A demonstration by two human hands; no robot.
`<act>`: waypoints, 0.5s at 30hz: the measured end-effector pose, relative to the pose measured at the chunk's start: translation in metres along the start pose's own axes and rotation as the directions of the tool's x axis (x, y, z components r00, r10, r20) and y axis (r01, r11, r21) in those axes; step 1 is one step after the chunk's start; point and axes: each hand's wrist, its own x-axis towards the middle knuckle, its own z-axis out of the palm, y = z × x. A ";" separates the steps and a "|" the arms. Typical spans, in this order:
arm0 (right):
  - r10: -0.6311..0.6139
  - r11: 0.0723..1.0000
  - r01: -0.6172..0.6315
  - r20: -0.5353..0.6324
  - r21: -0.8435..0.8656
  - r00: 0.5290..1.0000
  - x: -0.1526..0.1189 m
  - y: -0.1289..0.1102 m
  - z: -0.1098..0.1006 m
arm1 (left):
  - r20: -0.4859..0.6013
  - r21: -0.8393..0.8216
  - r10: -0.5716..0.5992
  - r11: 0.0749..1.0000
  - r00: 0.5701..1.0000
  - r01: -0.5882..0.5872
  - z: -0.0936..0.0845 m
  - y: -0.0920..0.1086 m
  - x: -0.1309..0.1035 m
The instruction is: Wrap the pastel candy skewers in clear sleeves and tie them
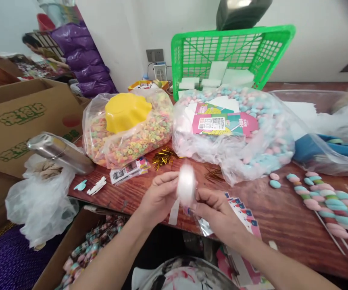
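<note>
A roll of clear tape (186,185) is held up over the table's front edge, slightly blurred. My left hand (163,193) has its fingers closed on the roll's left side. On the right side, my right hand (211,205) pinches at the roll's lower edge; whether it grips the roll or a tape end is hidden. A piece of clear film (204,226) hangs below my right hand. Printed cards (246,215) lie fanned out beside that hand. Gold twist ties (163,158) lie behind my left hand. Skewers of pink and blue candy (334,205) rest at the right.
Bags of ring candy (131,145) and pink-blue candy (270,137) stand behind the hands, with a green basket (232,34) beyond. A steel flask (61,153) leans at the left. Below it, a cardboard box (51,257) holds candy skewers. A person (45,52) sits far back left.
</note>
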 end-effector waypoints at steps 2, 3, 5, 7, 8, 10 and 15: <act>0.080 0.993 -0.077 -0.030 0.086 0.996 -0.003 0.005 -0.003 | 0.004 -0.070 0.094 0.993 0.996 -0.094 -0.004 0.006 -0.002; 0.089 0.991 -0.082 -0.060 0.106 0.994 -0.003 0.007 -0.006 | -0.018 -0.072 0.144 0.987 0.989 -0.145 -0.004 0.008 -0.003; 0.068 0.990 -0.056 -0.093 0.131 0.993 -0.002 0.009 -0.009 | -0.037 -0.038 0.164 0.986 0.986 -0.165 -0.002 0.006 -0.007; 0.037 0.988 -0.026 -0.067 0.155 0.997 -0.003 0.009 -0.005 | 0.065 0.095 0.089 0.991 0.994 -0.095 0.004 0.002 -0.011; 0.020 0.987 -0.012 -0.047 0.159 0.999 -0.005 0.008 -0.001 | 0.129 0.205 0.053 0.976 0.990 -0.079 0.007 0.000 -0.013; -0.045 0.995 0.044 0.009 0.084 0.999 -0.011 0.006 0.004 | 0.174 0.417 0.072 0.898 0.982 -0.140 0.010 -0.002 -0.019; -0.321 0.588 0.195 -0.005 -0.785 0.947 -0.037 -0.002 -0.071 | -0.038 0.523 0.058 0.852 0.998 -0.030 -0.012 -0.004 -0.037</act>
